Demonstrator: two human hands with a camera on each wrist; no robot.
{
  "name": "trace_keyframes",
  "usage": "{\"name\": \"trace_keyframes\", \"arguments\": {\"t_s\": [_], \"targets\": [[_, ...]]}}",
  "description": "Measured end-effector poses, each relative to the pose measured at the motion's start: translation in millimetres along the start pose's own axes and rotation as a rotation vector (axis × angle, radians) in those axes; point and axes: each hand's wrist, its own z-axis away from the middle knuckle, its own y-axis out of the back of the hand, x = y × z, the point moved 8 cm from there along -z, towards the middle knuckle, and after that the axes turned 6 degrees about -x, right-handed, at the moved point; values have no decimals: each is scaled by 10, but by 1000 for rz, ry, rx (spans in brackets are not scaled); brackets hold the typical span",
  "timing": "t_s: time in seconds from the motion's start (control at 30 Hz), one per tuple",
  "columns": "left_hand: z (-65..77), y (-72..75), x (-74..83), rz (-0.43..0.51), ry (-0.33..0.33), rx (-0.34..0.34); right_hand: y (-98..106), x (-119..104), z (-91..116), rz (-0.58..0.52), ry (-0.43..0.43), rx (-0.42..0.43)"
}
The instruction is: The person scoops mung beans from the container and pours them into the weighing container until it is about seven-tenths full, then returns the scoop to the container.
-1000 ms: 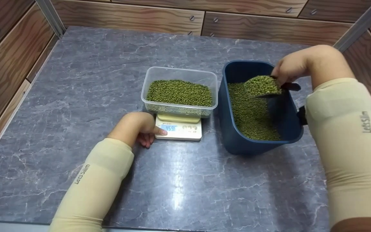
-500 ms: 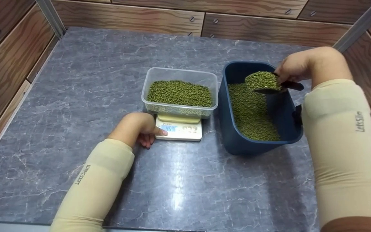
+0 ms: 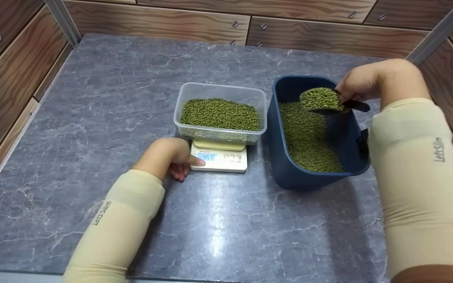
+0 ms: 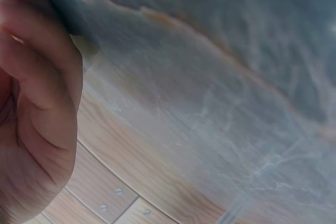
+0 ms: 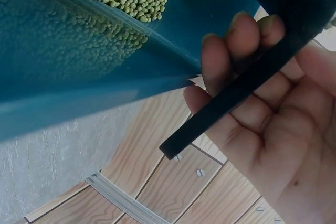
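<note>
A white kitchen scale point(image 3: 224, 160) with a lit display stands on the table, carrying a clear plastic container point(image 3: 218, 135) part filled with green mung beans point(image 3: 220, 114). My left hand point(image 3: 173, 151) rests at the scale's front left corner, thumb on its top beside the display, loosely bent fingers beside it. To the right, a deep blue bin point(image 3: 301, 179) holds more mung beans point(image 3: 303, 133). Over its far right part my right hand point(image 3: 362, 82) grips a black scoop point(image 5: 226, 98) by the handle. The scoop is heaped with beans and held about level.
The bin stands close to the container's right side. A grey marbled tabletop point(image 3: 112, 98) lies beneath everything. Wood-patterned walls point(image 3: 163, 19) border it at the back and sides, with metal posts point(image 3: 61, 21) in the corners.
My right hand shifted the loaded scoop slightly up, then held it nearly still over the bin. My left hand stays at the scale, and the container has not moved.
</note>
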Motion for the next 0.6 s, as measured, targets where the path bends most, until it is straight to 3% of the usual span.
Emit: {"name": "trace_keyframes", "arguments": {"t_s": [0.37, 0.6], "targets": [[-18, -2, -14, 25, 2, -1, 16, -86, 54, 49, -22, 19], [-13, -8, -2, 38, 3, 5, 22, -375, -13, 54, -3, 46]]}}
